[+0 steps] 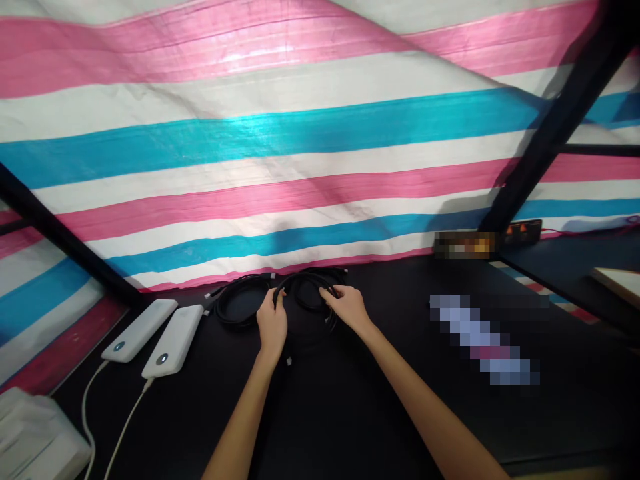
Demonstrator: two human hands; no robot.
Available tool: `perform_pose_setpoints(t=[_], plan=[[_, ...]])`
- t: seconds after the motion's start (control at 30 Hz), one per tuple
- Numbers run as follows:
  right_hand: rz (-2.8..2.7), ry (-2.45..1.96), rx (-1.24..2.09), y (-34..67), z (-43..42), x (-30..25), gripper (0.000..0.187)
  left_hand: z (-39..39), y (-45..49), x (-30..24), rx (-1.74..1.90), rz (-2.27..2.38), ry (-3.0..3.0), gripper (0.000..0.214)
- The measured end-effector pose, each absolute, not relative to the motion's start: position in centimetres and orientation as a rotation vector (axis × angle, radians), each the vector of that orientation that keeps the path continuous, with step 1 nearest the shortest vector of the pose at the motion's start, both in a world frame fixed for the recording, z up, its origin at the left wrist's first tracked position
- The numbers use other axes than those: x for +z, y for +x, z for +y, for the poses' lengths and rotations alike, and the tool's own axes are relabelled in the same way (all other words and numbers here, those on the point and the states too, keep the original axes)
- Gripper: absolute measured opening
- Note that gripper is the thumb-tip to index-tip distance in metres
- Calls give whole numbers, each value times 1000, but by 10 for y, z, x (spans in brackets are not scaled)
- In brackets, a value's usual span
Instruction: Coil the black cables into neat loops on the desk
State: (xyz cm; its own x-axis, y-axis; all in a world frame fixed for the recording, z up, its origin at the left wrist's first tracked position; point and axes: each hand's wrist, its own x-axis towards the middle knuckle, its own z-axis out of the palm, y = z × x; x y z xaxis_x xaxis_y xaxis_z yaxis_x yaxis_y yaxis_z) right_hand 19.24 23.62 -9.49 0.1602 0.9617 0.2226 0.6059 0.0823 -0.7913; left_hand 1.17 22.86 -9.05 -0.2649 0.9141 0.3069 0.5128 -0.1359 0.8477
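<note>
Head cam: the black cable coil (219, 308) is pinched by the left grip (273, 320) and right grip (349, 308), both nearly closed, with white power banks (173, 341) seen nearby.

Tarpaulin (250, 133): pink, white and blue horizontal stripes. Cable coil (225, 317): black. Power banks (173, 341): white. Work surface (350, 413): black.

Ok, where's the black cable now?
Head view, centre: the looped black cable lies under the left hand and right hand, just right of two white power banks, below the striped tarp.
</note>
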Motion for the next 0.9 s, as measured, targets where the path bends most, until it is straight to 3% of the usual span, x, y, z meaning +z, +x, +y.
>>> perform_pose_setpoints(t=[0.53, 0.7, 0.9], plan=[[-1024, -1365, 1482, 188, 240, -92, 32, 226, 13, -88, 1195, 1850, 1691, 24], [-858, -1203, 1582, 188, 239, -87, 19, 226, 14, -92, 1148, 1837, 1673, 25], [-884, -1198, 1531, 189, 240, -85, 15, 230, 12, -98, 1162, 1820, 1651, 28]])
